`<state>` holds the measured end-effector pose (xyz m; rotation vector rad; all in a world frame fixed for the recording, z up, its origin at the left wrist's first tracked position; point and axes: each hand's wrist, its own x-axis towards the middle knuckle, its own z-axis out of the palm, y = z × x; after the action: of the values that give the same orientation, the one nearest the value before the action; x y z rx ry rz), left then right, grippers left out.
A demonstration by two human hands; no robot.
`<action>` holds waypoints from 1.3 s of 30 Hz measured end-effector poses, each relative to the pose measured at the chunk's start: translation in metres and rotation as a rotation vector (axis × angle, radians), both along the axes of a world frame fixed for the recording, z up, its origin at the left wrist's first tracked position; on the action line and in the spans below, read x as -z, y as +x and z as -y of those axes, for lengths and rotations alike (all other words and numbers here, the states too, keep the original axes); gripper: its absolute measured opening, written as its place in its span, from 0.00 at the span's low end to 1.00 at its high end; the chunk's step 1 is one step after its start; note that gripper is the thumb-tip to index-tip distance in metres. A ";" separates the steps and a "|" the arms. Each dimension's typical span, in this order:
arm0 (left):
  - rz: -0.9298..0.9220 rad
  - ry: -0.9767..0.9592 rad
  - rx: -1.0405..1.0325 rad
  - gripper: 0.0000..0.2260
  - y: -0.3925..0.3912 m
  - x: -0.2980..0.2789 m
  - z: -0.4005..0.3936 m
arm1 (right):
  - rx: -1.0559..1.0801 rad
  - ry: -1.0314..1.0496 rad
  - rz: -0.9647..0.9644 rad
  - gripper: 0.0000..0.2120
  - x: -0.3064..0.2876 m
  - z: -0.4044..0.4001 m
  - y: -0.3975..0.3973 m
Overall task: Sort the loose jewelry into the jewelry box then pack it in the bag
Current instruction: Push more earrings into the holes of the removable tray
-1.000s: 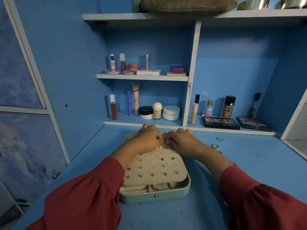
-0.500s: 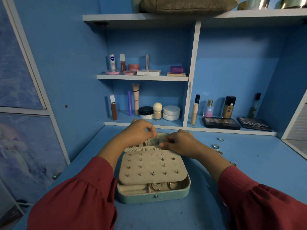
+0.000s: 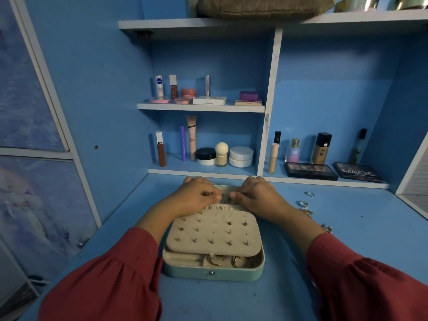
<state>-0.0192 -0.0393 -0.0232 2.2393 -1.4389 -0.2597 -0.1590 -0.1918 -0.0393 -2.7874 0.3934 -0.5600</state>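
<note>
- The jewelry box [image 3: 213, 271], pale green, sits open on the blue worktop [image 3: 347, 239] at 6 o'clock of the view, between the two red sleeves.
- A beige earring panel [image 3: 212, 232] studded with posts lies tilted over its compartments; hoops [image 3: 238, 261] show in the near compartments under its front edge.
- The left hand [image 3: 196, 196] and right hand [image 3: 257, 196] meet at the box's far edge, at 12 o'clock from the panel, over a gathered pocket [image 3: 220, 207].
- Both hands' fingers are curled and narrow, thumb to fingertip; they appear to pinch a small piece or the pocket's edge, but what exactly is held is too small to tell.
- To do this step well, I judge one hand should keep the pocket's mouth open while the other feeds the piece fully in, without nudging the panel and dislodging the studs.
- Loose rings [image 3: 303, 202] and small pieces [image 3: 326, 228] lie on the worktop at 3 o'clock from the box, near the right forearm; they are yet to be sorted, and the sleeve could sweep them.
- Behind, at 12 o'clock, shelves hold cosmetics: a foundation bottle [image 3: 322, 148], eyeshadow palettes [image 3: 310, 171], jars [image 3: 240, 156].
- No bag can be made out with certainty.
</note>
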 end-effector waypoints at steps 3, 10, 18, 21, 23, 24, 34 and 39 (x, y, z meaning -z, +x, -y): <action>-0.006 0.025 -0.007 0.19 -0.001 0.001 0.001 | -0.012 0.006 -0.027 0.16 -0.001 -0.002 0.000; -0.137 -0.160 0.005 0.16 0.004 0.002 0.001 | 0.126 0.182 0.051 0.10 -0.003 -0.005 -0.004; -0.301 -0.279 -0.129 0.14 0.000 0.001 0.000 | 0.229 0.207 0.043 0.16 -0.004 -0.007 0.000; -0.315 -0.279 -0.159 0.14 0.002 0.003 0.002 | 0.238 0.180 0.049 0.15 -0.003 -0.007 0.003; -0.308 -0.266 -0.170 0.14 0.001 0.005 0.004 | 0.238 0.166 0.055 0.13 -0.003 -0.006 0.003; -0.301 -0.260 -0.168 0.14 0.001 0.005 0.005 | 0.238 0.158 0.055 0.13 -0.003 -0.006 0.004; -0.083 -0.025 -0.096 0.19 -0.005 0.003 0.003 | 0.214 0.162 0.095 0.10 -0.005 -0.006 -0.005; -0.165 -0.110 -0.058 0.18 -0.005 0.000 0.002 | 0.263 0.291 0.121 0.09 -0.023 0.001 -0.018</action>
<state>-0.0243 -0.0415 -0.0233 2.1150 -1.2697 -0.3299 -0.1772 -0.1925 -0.0166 -2.4263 0.7570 -0.6655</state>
